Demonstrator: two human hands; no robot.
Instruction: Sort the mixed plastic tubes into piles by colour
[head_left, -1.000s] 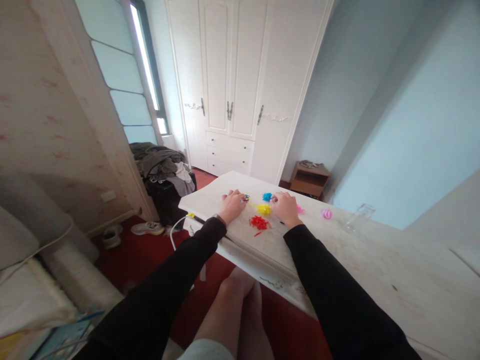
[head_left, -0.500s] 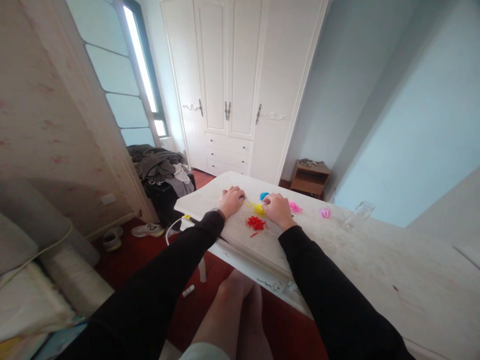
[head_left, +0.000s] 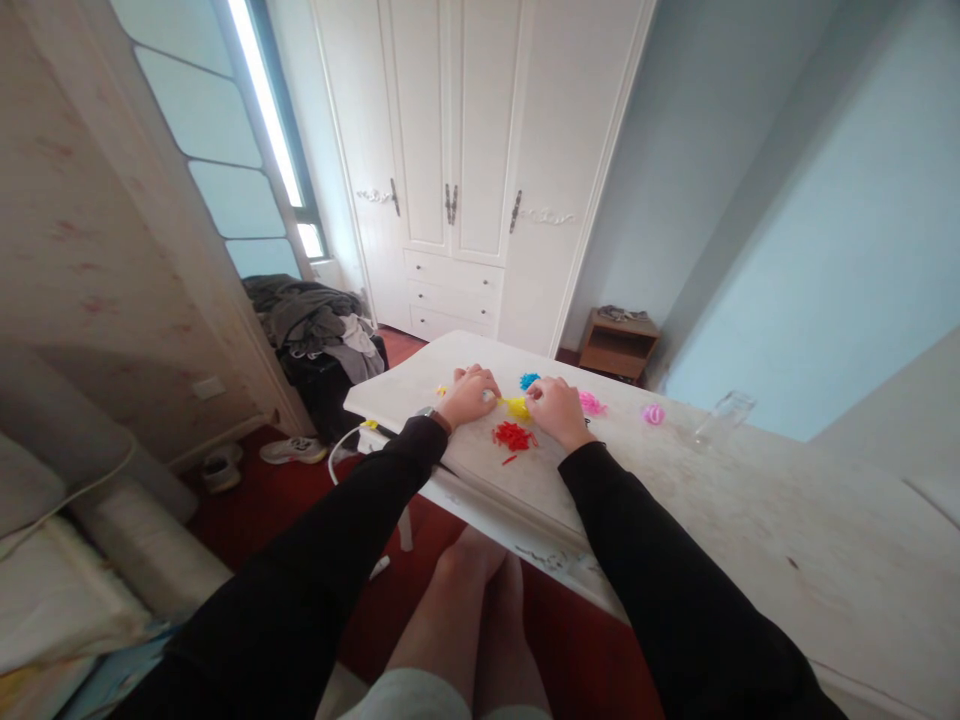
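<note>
My left hand point(head_left: 470, 394) rests low over the white tabletop, fingers curled and closed at the left edge of a yellow pile point(head_left: 517, 407) of small pieces. What its fingertips pinch is too small to make out. On the other side of that pile, my right hand point(head_left: 556, 408) has thumb and fingers pressed together; anything between them is hidden. Nearer to me lies a heap of red strips point(head_left: 513, 437). A blue pile point(head_left: 529, 381) sits just beyond the yellow one, and a pink pile point(head_left: 592, 403) shows right of my right hand.
Farther right on the table point(head_left: 750, 520) are a pink round item point(head_left: 653, 414) and a clear glass container point(head_left: 726, 415). Small yellow bits point(head_left: 441, 391) lie left of my left hand. A white cable point(head_left: 335, 450) hangs off the left edge. A white wardrobe point(head_left: 480, 120) stands behind.
My left hand has moved right, towards the yellow pile and my right hand. My right hand stays almost in place, still pinched. The view has shifted slightly.
</note>
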